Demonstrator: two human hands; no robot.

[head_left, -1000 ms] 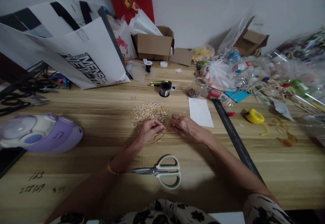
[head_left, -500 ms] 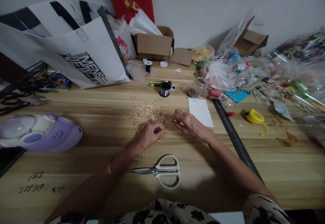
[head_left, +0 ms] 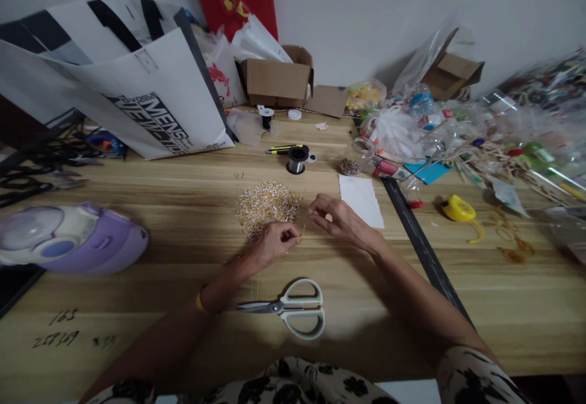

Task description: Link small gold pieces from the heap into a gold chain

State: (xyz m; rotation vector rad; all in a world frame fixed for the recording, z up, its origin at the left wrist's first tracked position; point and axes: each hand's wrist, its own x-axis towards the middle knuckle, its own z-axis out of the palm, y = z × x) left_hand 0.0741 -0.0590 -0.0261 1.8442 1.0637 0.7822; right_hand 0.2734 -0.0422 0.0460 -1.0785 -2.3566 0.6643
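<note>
A loose pile of gold and silver beads [head_left: 265,202] lies on the wooden table. My left hand [head_left: 272,244] is at the pile's near edge, finger and thumb pinched on a thin gold beaded strand [head_left: 302,231] whose end sticks out to the right. Just to the right, my right hand [head_left: 337,218] hovers with thumb and forefinger pressed together; whatever is between them is too fine to make out. Scissors [head_left: 293,308] with pale handles lie nearer to me, blades to the left. A spool of silver wire [head_left: 297,160] stands beyond the beads.
A white paper sheet [head_left: 361,201] lies beyond my right hand, near a jar of beads [head_left: 357,157]. A purple and cream container [head_left: 91,239] stands left, a yellow tape measure [head_left: 458,209] right. Behind are a paper bag [head_left: 160,99], a cardboard box [head_left: 277,80] and heaped plastic bottles.
My left hand has turned slightly, and the gold strand now shows more clearly beyond its fingertips. My right hand has barely shifted, staying pinched.
</note>
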